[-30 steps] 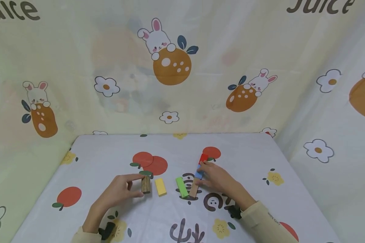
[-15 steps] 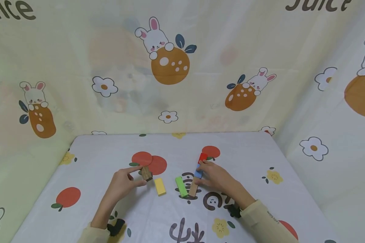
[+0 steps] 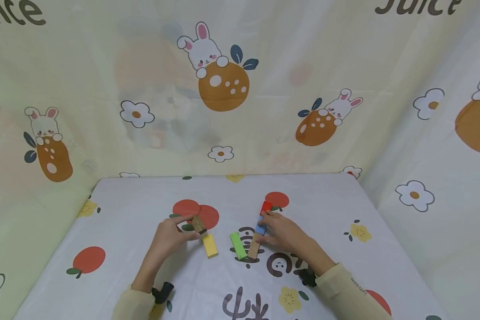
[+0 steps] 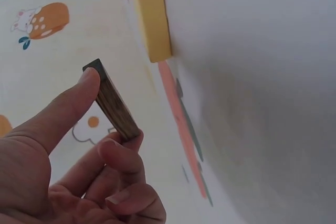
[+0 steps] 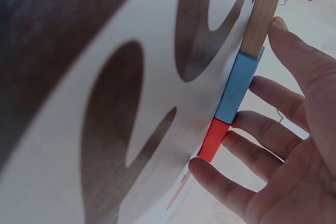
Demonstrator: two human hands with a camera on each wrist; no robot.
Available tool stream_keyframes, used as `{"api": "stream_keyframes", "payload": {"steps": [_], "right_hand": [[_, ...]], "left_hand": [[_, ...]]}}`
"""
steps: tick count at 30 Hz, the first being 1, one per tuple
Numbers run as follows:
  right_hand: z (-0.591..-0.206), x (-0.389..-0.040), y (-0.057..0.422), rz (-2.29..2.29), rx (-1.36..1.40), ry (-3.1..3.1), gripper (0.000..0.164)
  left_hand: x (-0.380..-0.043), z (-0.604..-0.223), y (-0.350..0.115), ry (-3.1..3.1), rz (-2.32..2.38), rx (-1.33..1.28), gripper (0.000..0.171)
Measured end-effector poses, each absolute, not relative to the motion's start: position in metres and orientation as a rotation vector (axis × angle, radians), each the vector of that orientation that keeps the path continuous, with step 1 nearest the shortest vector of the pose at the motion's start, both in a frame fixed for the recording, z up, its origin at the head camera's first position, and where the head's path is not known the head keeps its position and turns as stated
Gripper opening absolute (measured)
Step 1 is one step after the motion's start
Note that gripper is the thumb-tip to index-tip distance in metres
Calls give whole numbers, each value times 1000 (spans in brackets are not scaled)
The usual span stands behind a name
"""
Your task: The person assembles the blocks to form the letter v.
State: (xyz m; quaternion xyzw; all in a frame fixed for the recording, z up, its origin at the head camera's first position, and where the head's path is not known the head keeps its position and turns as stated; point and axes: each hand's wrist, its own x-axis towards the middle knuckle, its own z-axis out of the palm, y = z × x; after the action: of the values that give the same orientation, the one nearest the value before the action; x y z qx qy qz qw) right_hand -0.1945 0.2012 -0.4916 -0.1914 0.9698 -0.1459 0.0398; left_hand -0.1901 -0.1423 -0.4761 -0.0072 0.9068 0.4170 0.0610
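My left hand (image 3: 169, 238) pinches a dark brown wood-grain block (image 3: 199, 225) between thumb and fingertips. In the left wrist view this block (image 4: 118, 108) is held up off the table, its dark end under the thumb. A yellow block (image 3: 210, 246) lies just to its right. On the right, a red block (image 3: 266, 206), a blue block (image 3: 260, 229) and a tan wooden block (image 3: 254, 247) form a line end to end. Along that line rest the spread, fairly straight fingers of my right hand (image 3: 286, 233), thumb by the tan block (image 5: 265, 19), little finger at the red block (image 5: 212, 141).
A green block (image 3: 238, 246) lies close left of the tan one, angled toward its near end. The table is covered by a white printed cloth (image 3: 324, 209), with patterned curtains (image 3: 264, 155) behind and at both sides. A black wrist strap (image 3: 163, 292) shows at the left sleeve.
My left hand has lifted the dark brown block from beside the yellow one, tilting it and carrying it a little away and to the right. My right hand stays put on the line of blocks.
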Motion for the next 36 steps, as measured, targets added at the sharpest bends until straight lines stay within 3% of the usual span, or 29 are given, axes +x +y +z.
{"api": "stream_keyframes", "payload": {"steps": [36], "right_hand": [[-491, -196, 200, -430, -522, 2954, 54]], "left_hand": [[-210, -484, -82, 2762, 1209, 56, 57]]}}
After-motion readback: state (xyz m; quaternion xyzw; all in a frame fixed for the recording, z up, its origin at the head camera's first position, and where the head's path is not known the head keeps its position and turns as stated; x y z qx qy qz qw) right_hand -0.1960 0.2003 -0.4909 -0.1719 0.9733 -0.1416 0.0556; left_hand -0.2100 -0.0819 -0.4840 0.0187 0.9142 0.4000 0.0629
